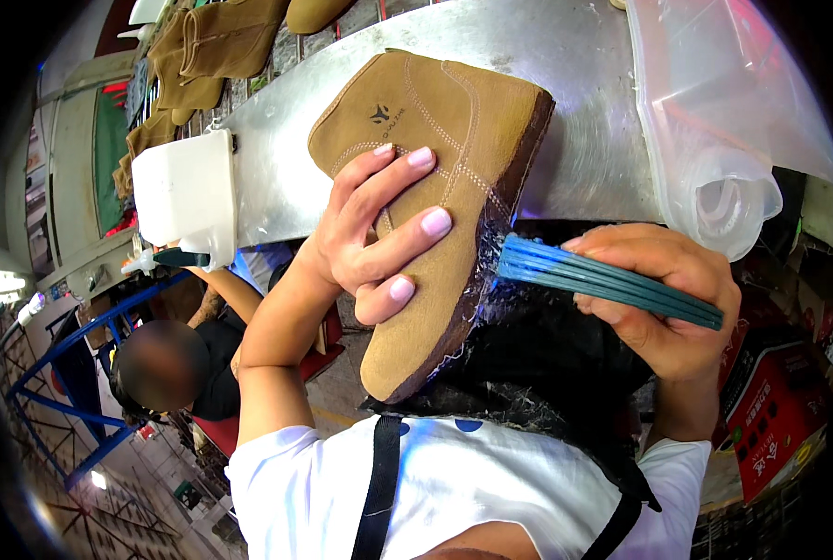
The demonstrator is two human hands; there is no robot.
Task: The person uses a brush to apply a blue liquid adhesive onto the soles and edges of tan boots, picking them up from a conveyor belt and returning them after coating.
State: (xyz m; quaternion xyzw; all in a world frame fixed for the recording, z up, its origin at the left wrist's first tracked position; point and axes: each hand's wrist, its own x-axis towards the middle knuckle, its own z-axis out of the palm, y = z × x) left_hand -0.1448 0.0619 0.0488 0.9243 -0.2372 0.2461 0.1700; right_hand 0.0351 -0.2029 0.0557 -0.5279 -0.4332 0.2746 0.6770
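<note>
A tan suede boot (pixel 440 177) with light stitching lies on its side, its toe pointing toward me. Dark, stringy residue runs along its lower edge, where a sole would sit. My left hand (pixel 370 243) grips the boot, fingers spread across its upper and the thumb out of sight beneath. In my right hand (pixel 668 289) is a flat teal brush (pixel 612 277) with a layered handle, pinched between thumb and fingers. The brush's blue tip touches the boot's dark edge near the middle. A black apron (pixel 547 364) hangs below.
Behind the boot stretches a metal worktop (pixel 566 56). A white plastic container (pixel 188 191) stands at left, a clear plastic container (pixel 715 112) at right. More tan boots (pixel 230 37) lie on a rack at far left. A co-worker (pixel 178 364) is at lower left; a red box (pixel 776 420) sits at right.
</note>
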